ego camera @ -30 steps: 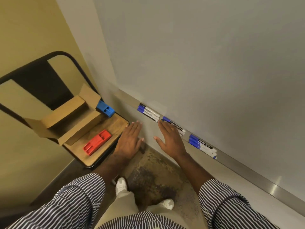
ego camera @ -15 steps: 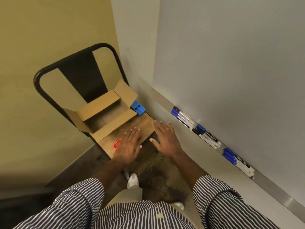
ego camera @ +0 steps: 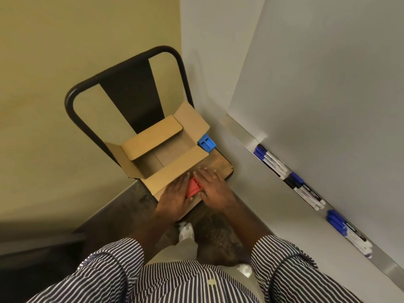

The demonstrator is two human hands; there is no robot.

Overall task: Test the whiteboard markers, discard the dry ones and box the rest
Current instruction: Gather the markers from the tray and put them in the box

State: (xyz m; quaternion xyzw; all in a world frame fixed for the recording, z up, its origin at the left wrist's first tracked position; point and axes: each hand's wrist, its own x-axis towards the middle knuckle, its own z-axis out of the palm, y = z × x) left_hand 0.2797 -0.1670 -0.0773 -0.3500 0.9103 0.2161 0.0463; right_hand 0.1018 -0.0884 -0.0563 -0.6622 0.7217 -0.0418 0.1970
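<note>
An open cardboard box (ego camera: 161,154) sits on the wooden seat of a black chair (ego camera: 220,168). A red plastic tray (ego camera: 193,188) lies on the seat in front of the box. My left hand (ego camera: 175,199) and my right hand (ego camera: 215,189) lie flat over the seat on either side of the red tray, fingers straight, partly covering it. Several blue-capped whiteboard markers (ego camera: 273,162) lie in three groups along the metal ledge (ego camera: 244,136) of the whiteboard (ego camera: 328,84) at the right, away from both hands.
A blue plastic tray (ego camera: 206,143) stands behind the box against the white wall. The chair fills the corner between the yellow wall and the whiteboard wall. Stained floor (ego camera: 218,237) and my shoes lie below.
Both hands have moved left from the whiteboard ledge to the chair seat and now flank the red tray. The view has swung left with them.
</note>
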